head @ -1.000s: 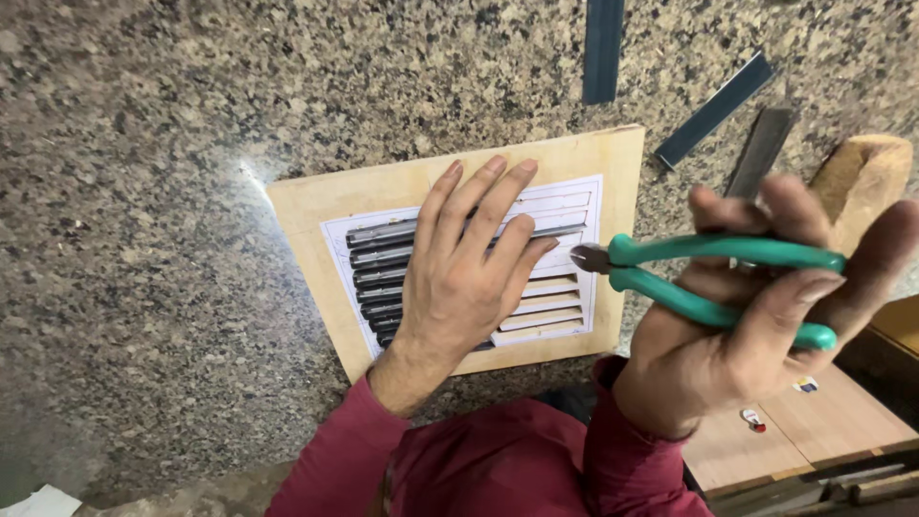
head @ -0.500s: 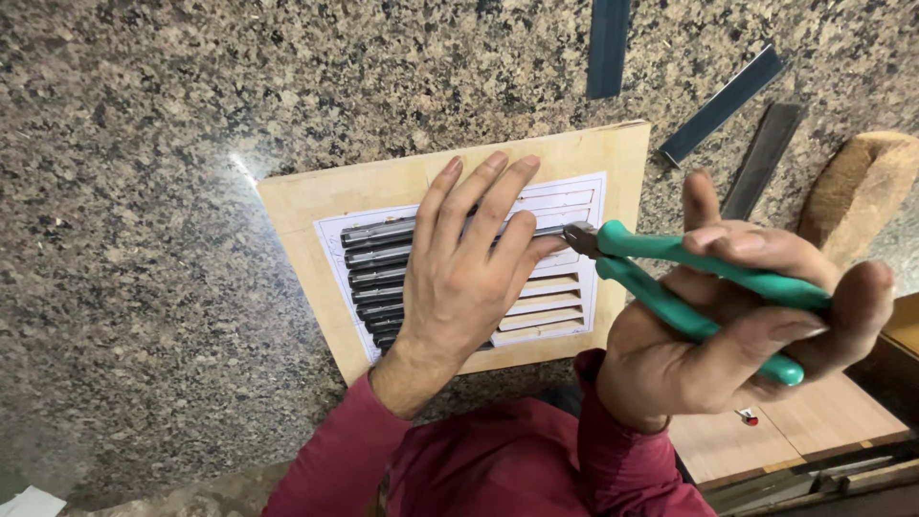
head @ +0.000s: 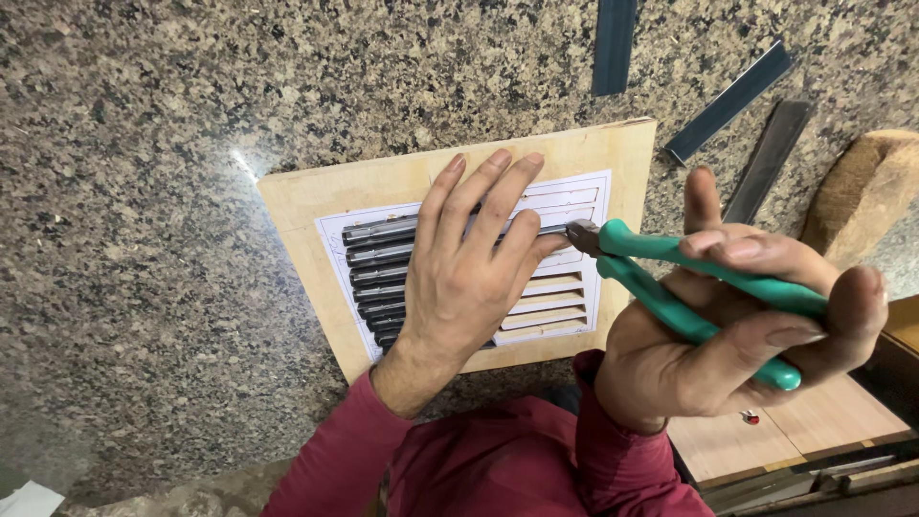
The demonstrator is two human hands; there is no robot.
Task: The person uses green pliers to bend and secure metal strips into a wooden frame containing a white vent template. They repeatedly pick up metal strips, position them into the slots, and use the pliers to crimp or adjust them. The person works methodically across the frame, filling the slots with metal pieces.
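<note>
A plywood board is laid on the speckled granite countertop, with a white paper template fixed to its face. The left hand is pressed flat on the template, fingers spread and pointing toward 1 o'clock, holding down a row of dark metal strips set in the printed slots. Teal-handled pliers are gripped in the right hand, fingers curled round both handles; the nose is set at the 3 o'clock end of an upper strip, just beside the left fingertips (whether the nose is actually biting metal cannot be told).

For sound work, it is judged that downward pressure should be kept near the strip end being worked, so that neighbouring strips are not disturbed, and that the pliers should be kept in line with the strip.

Count: about six strips are visible on the board, others possibly hidden under the palm. Three loose dark strips lie at 1 o'clock on the granite. One wooden block sits at 3 o'clock.
</note>
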